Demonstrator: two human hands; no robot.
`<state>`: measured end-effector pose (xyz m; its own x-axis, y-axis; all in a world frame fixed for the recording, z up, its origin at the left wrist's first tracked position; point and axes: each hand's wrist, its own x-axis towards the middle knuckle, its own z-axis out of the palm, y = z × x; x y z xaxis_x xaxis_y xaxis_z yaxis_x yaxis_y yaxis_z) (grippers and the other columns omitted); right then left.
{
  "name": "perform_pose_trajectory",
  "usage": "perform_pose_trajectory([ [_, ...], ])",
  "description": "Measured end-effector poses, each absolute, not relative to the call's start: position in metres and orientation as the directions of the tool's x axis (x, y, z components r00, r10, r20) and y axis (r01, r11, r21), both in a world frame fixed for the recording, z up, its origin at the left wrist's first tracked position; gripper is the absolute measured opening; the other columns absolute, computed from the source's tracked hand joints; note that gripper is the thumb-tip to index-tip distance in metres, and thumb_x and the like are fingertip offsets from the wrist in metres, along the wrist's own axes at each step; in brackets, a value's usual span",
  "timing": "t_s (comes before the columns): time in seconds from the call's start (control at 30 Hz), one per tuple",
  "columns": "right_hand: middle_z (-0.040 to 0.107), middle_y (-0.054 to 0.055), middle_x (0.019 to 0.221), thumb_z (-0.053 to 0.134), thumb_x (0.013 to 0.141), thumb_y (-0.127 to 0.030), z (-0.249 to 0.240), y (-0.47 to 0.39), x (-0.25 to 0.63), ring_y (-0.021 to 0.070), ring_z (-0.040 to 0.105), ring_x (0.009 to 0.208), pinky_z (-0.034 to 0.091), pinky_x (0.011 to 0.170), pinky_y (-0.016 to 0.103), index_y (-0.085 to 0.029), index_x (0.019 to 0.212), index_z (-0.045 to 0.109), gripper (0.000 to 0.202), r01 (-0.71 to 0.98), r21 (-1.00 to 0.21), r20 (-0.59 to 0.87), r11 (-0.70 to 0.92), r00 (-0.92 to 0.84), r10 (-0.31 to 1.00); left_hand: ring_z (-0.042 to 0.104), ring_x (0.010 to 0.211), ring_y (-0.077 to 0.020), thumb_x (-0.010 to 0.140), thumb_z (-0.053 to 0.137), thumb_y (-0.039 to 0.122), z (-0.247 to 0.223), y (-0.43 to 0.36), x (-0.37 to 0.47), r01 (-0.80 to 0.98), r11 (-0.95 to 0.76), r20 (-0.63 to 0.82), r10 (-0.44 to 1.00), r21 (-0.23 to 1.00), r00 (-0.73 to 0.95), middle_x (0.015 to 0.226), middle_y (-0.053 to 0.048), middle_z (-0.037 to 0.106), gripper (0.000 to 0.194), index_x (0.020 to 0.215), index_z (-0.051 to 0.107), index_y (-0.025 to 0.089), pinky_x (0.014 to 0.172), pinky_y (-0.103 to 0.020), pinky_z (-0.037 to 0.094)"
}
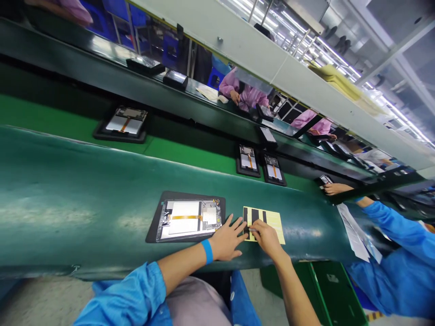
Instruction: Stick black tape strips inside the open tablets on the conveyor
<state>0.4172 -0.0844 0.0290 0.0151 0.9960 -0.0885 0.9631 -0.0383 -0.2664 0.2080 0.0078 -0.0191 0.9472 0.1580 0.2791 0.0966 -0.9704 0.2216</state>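
A yellow sheet with black adhesive strips [274, 222] lies on the green bench top in front of me. My left hand [227, 237] is spread flat, its fingertips at the sheet's left edge. My right hand [267, 236] is over the sheet with thumb and fingers pinched together beside the leftmost black strip. A small greyish piece shows at the fingertips, too small to name. Left of the hands, an opened tablet [185, 210] rests on a black pad [154, 228], its white battery, orange ribbon cable and circuit board exposed.
Behind the bench edge runs a green conveyor belt [180, 154] carrying more opened tablets [124, 122] on black pads. At right, a co-worker's hand [336, 189] touches a device near papers [353, 233]. A green crate [335, 290] stands below the bench. People in pink sit across the line.
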Motion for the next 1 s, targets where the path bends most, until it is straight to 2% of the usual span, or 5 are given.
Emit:
perform_pose_trajectory([
  [0.23,0.067,0.004,0.095,0.052,0.098,-0.027,0.027,-0.080,0.423,0.0199,0.065,0.082,0.049,0.075,0.031,-0.022,0.092,0.068,0.018,0.899,-0.422,-0.125,-0.117,0.070,0.990,0.039,0.146,-0.0385,0.092,0.056,0.060,-0.021,0.008,0.207,0.081,-0.974,0.306,0.144,0.210,0.941,0.156,-0.017,0.046,0.064,0.143,0.055,0.021,0.117,-0.064,0.021],
  [0.57,0.064,0.003,0.091,0.045,0.101,-0.029,0.017,-0.083,0.419,0.0184,0.063,0.078,0.045,0.068,0.028,-0.023,0.090,0.058,0.018,0.938,-0.333,-0.044,-0.094,0.084,0.995,0.040,0.145,-0.0390,0.093,0.055,0.061,-0.018,0.008,0.207,0.090,-0.977,0.281,0.142,0.191,0.949,0.155,-0.018,0.048,0.064,0.143,0.055,0.020,0.115,-0.064,0.024],
  [0.87,0.064,0.004,0.093,0.045,0.098,-0.025,0.008,-0.093,0.419,0.0172,0.062,0.077,0.046,0.070,0.027,-0.023,0.092,0.056,0.013,0.919,-0.388,0.080,-0.074,0.114,0.990,0.039,0.144,-0.0401,0.093,0.055,0.060,-0.016,0.007,0.207,0.093,-0.978,0.267,0.141,0.187,0.953,0.157,-0.017,0.046,0.064,0.142,0.055,0.020,0.114,-0.066,0.024],
  [1.0,0.064,0.003,0.091,0.045,0.098,-0.027,0.011,-0.093,0.422,0.0173,0.061,0.075,0.045,0.069,0.028,-0.023,0.090,0.057,0.015,0.903,-0.417,0.144,-0.104,0.179,0.973,0.041,0.143,-0.0408,0.093,0.056,0.059,-0.020,0.007,0.208,0.089,-0.978,0.284,0.142,0.191,0.948,0.156,-0.017,0.047,0.062,0.141,0.056,0.020,0.113,-0.067,0.025],
])
